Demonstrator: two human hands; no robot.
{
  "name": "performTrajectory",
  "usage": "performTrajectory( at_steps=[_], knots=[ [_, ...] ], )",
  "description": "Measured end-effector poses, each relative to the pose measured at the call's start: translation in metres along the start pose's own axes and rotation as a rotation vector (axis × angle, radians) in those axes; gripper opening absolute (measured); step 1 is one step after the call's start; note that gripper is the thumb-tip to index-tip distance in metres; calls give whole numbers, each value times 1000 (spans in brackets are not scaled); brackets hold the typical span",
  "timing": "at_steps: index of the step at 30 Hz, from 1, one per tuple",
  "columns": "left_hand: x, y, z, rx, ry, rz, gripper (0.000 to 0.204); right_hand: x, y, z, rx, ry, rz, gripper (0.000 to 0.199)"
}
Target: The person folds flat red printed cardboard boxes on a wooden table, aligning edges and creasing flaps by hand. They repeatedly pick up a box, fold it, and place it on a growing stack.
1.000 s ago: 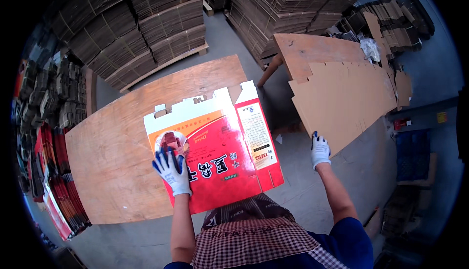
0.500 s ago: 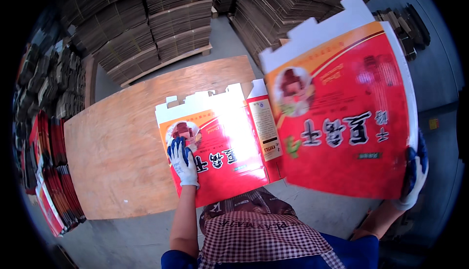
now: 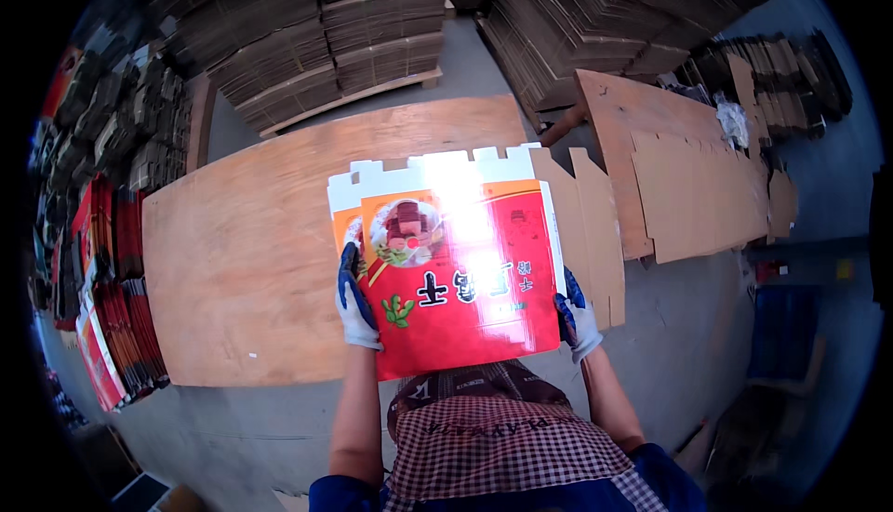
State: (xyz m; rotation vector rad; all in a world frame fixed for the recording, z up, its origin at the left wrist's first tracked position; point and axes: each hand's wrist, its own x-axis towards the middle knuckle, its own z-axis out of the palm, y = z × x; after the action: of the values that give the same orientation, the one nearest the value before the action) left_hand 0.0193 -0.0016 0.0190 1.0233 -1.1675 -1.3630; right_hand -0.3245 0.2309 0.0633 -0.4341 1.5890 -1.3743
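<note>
At the centre of the frame a flat red printed carton blank [image 3: 456,270] lies face up on the near edge of a plywood worktable [image 3: 242,261], its white notched flaps pointing toward the top of the picture. It carries a round food picture, a green sprig and dark lettering, and glare washes out its upper middle. A sliver of a second blank of the same print shows under it along the left edge, so the two sit stacked and nearly squared.

The left hand [image 3: 355,293] — in a white glove with blue fingers — grips the left edge of the blank, fingers curled together over the rim. The right hand [image 3: 577,319], gloved the same way, holds the lower right edge, fingers closed on the cardboard.

Just right of the blank, plain brown cardboard sheets [image 3: 688,186] lie overlapped on a second board. Stacks of flattened brown cartons [image 3: 372,28] fill the top of the frame, and bundles of red printed blanks [image 3: 107,307] stand on edge at the left. At the bottom centre a checked apron [image 3: 502,447] shows — the person's own front.
</note>
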Motion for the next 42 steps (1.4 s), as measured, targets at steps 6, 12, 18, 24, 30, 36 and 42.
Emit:
performTrajectory(
  at_steps=[6,12,18,24,30,36,42],
  knots=[
    [7,-3,2,-219,130,-100,62,-6,-3,8,337,16,-14,67],
    [14,-2,-25,-301,28,-126,58,-5,-5,14,124,-39,-43,61],
    [32,9,-43,821,57,37,57,0,31,40,-280,168,-2,56],
    [29,42,107,765,-297,300,51,-8,29,53,-772,267,-148,61],
    [13,-2,196,1085,-487,324,55,18,-43,11,-1166,454,-252,40],
    [14,-3,197,1101,-525,301,55,100,-46,-113,-551,407,-56,39],
    [15,-10,194,1044,-500,274,60,104,-110,-37,-475,-51,-166,32]
  ],
)
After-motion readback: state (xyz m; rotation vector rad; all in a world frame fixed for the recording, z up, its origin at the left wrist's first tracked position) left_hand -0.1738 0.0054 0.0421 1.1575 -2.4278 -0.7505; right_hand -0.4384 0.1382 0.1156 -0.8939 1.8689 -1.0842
